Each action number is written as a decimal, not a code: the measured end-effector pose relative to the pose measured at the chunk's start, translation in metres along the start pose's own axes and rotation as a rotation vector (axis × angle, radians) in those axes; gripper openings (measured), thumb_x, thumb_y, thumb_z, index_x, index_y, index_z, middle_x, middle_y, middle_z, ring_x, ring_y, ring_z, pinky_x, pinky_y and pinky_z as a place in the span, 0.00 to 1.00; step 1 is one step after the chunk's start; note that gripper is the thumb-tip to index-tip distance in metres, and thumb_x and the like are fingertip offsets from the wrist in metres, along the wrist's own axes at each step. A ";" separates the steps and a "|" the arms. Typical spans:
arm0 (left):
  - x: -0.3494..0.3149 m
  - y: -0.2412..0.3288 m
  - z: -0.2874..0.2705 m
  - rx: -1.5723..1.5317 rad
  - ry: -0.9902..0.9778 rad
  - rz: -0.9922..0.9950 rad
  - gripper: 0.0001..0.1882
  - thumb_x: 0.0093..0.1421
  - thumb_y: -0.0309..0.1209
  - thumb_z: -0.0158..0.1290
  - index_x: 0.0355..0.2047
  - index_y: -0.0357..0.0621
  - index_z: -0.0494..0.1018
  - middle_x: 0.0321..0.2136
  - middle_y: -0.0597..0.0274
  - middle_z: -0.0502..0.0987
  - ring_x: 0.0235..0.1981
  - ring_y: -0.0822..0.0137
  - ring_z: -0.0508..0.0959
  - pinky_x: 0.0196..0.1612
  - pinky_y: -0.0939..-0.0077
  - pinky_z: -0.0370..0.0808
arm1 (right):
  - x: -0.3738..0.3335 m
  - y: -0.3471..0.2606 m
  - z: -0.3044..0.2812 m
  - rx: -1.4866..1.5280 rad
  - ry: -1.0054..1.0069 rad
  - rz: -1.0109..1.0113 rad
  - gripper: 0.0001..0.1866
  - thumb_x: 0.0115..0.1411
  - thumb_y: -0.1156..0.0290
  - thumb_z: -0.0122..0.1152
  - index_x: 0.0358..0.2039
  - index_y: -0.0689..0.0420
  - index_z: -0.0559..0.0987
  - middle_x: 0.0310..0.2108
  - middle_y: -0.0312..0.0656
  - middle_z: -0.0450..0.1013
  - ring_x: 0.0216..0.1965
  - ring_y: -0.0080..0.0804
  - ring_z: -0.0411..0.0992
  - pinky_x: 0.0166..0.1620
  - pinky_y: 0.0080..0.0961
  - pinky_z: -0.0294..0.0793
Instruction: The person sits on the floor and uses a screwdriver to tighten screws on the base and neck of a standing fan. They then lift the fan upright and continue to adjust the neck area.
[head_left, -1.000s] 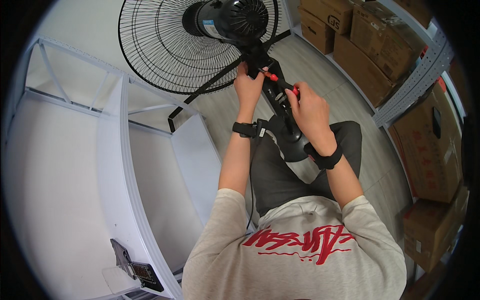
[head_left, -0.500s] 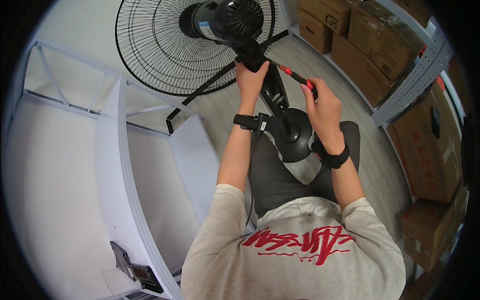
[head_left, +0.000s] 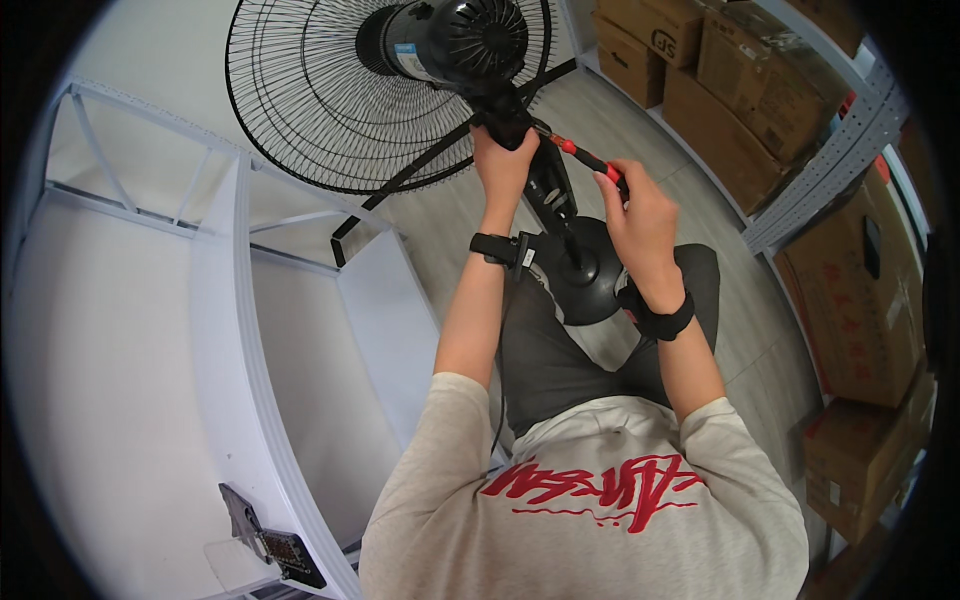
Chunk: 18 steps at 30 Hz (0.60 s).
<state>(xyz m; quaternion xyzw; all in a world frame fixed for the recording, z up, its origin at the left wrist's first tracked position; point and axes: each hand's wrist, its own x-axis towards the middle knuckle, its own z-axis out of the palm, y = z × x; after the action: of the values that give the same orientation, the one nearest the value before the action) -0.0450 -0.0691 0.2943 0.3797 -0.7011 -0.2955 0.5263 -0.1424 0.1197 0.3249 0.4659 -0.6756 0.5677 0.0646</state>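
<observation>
grey floor (head_left: 705, 205) between white shelving (head_left: 245, 250) on the left and stacked cardboard boxes (head_left: 725, 125) on the right. from left to right: wire cage (head_left: 300, 110) of black stand fan (head_left: 450, 45), probably springy and easily bent, hence poor for gripping; motor housing (head_left: 490, 40), rigid, likely the heaviest part and top-heavy above the column (head_left: 552, 190), with smooth plastic perhaps slippery. best hold, by judgement: around the neck (head_left: 505, 110), just below the housing. at that point, left hand (head_left: 503, 165) wrapped close, forearm almost straight, reaching away from the body. nearer the body, round base (head_left: 585, 300) between the legs (head_left: 560, 355). farther right, right hand (head_left: 645, 215) closed on red-and-black screwdriver (head_left: 595, 163), presumably light and stiff; forearm angled leftward, tool slanting toward the neck. impossible to tell tip contact from near miss.
</observation>
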 end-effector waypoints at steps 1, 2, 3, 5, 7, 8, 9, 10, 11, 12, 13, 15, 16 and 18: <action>0.000 0.000 0.001 0.011 0.005 0.002 0.31 0.49 0.36 0.65 0.50 0.37 0.66 0.42 0.48 0.77 0.44 0.50 0.78 0.49 0.60 0.74 | 0.001 0.001 0.001 -0.007 0.002 -0.009 0.09 0.61 0.68 0.64 0.39 0.58 0.77 0.29 0.46 0.77 0.27 0.48 0.76 0.29 0.37 0.74; -0.001 0.001 0.002 0.014 0.007 -0.001 0.31 0.49 0.36 0.65 0.50 0.37 0.66 0.42 0.48 0.77 0.43 0.50 0.78 0.49 0.60 0.74 | 0.001 0.002 0.003 -0.014 0.004 -0.019 0.09 0.61 0.69 0.64 0.39 0.58 0.77 0.29 0.46 0.77 0.28 0.48 0.76 0.30 0.37 0.74; -0.001 0.001 0.002 0.018 0.011 0.000 0.30 0.49 0.36 0.65 0.49 0.36 0.66 0.41 0.48 0.77 0.43 0.49 0.78 0.48 0.60 0.74 | 0.003 0.003 0.005 -0.018 0.007 -0.031 0.09 0.61 0.69 0.64 0.39 0.58 0.77 0.29 0.46 0.77 0.28 0.48 0.76 0.30 0.37 0.74; -0.001 0.000 0.003 0.005 0.016 0.012 0.30 0.49 0.36 0.65 0.49 0.36 0.66 0.40 0.47 0.77 0.42 0.49 0.78 0.48 0.60 0.74 | 0.004 0.004 0.008 -0.015 -0.006 -0.032 0.09 0.61 0.69 0.64 0.39 0.59 0.76 0.29 0.46 0.77 0.29 0.48 0.76 0.30 0.37 0.74; -0.002 0.001 0.003 -0.026 0.017 0.036 0.30 0.49 0.36 0.65 0.48 0.35 0.66 0.40 0.47 0.77 0.42 0.48 0.78 0.47 0.60 0.74 | 0.005 0.003 0.010 -0.011 -0.007 -0.032 0.09 0.62 0.69 0.64 0.39 0.59 0.76 0.30 0.46 0.77 0.29 0.49 0.76 0.30 0.38 0.74; -0.001 0.002 0.003 -0.006 0.022 0.035 0.30 0.49 0.36 0.65 0.48 0.35 0.66 0.39 0.47 0.77 0.42 0.48 0.78 0.47 0.59 0.74 | 0.006 0.002 0.010 -0.011 -0.003 -0.030 0.09 0.62 0.69 0.64 0.39 0.59 0.76 0.30 0.46 0.77 0.29 0.49 0.76 0.31 0.38 0.74; -0.002 0.002 0.003 0.016 0.026 0.032 0.30 0.49 0.36 0.65 0.48 0.35 0.66 0.39 0.47 0.77 0.42 0.47 0.78 0.47 0.59 0.74 | 0.005 0.002 0.010 -0.011 0.000 -0.026 0.09 0.62 0.69 0.63 0.39 0.59 0.76 0.30 0.46 0.77 0.29 0.49 0.76 0.31 0.38 0.74; -0.002 0.002 0.003 0.039 0.029 0.029 0.30 0.49 0.36 0.65 0.48 0.35 0.65 0.39 0.47 0.77 0.41 0.47 0.78 0.46 0.59 0.74 | 0.005 0.001 0.010 -0.018 0.003 -0.031 0.09 0.61 0.70 0.63 0.39 0.59 0.76 0.30 0.46 0.77 0.29 0.49 0.76 0.31 0.38 0.74; -0.002 0.001 0.003 0.030 0.033 0.040 0.30 0.49 0.36 0.65 0.48 0.35 0.65 0.39 0.47 0.77 0.41 0.47 0.78 0.46 0.59 0.74 | 0.005 0.001 0.010 -0.025 0.007 -0.034 0.09 0.61 0.70 0.63 0.39 0.59 0.76 0.30 0.46 0.77 0.29 0.49 0.76 0.31 0.38 0.74; -0.002 -0.001 0.003 0.020 0.037 0.052 0.30 0.49 0.36 0.65 0.48 0.35 0.65 0.39 0.47 0.77 0.42 0.47 0.78 0.46 0.58 0.74 | 0.005 0.001 0.010 -0.032 0.011 -0.039 0.09 0.61 0.70 0.63 0.39 0.59 0.76 0.30 0.46 0.77 0.29 0.49 0.76 0.31 0.38 0.74; -0.001 -0.002 0.003 0.011 0.041 0.064 0.30 0.49 0.36 0.65 0.48 0.36 0.65 0.39 0.47 0.77 0.42 0.47 0.78 0.46 0.58 0.74 | 0.005 0.000 0.010 -0.028 0.011 -0.037 0.09 0.61 0.70 0.63 0.39 0.59 0.76 0.30 0.46 0.77 0.29 0.49 0.76 0.31 0.39 0.74; -0.001 -0.003 0.003 0.004 0.032 0.051 0.30 0.49 0.36 0.65 0.48 0.36 0.65 0.39 0.47 0.77 0.42 0.47 0.78 0.46 0.59 0.74 | 0.005 0.000 0.011 -0.020 0.010 -0.032 0.09 0.61 0.70 0.63 0.40 0.59 0.76 0.30 0.46 0.77 0.30 0.50 0.76 0.31 0.39 0.74; -0.002 -0.002 0.003 -0.001 0.026 0.044 0.30 0.49 0.36 0.65 0.48 0.36 0.65 0.39 0.47 0.77 0.41 0.47 0.78 0.46 0.59 0.74 | 0.005 0.001 0.011 -0.021 0.012 -0.044 0.09 0.61 0.70 0.63 0.40 0.59 0.76 0.30 0.46 0.77 0.30 0.50 0.76 0.31 0.39 0.74; -0.002 -0.001 0.004 -0.008 0.026 0.046 0.30 0.49 0.36 0.64 0.48 0.36 0.65 0.39 0.47 0.77 0.41 0.47 0.78 0.46 0.59 0.74 | 0.006 0.003 0.010 -0.021 0.012 -0.066 0.09 0.61 0.70 0.63 0.40 0.59 0.76 0.30 0.46 0.77 0.30 0.50 0.75 0.31 0.39 0.74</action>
<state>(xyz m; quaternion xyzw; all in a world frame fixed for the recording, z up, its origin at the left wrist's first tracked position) -0.0483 -0.0678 0.2918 0.3652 -0.7015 -0.2812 0.5436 -0.1432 0.1078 0.3233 0.4838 -0.6653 0.5611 0.0924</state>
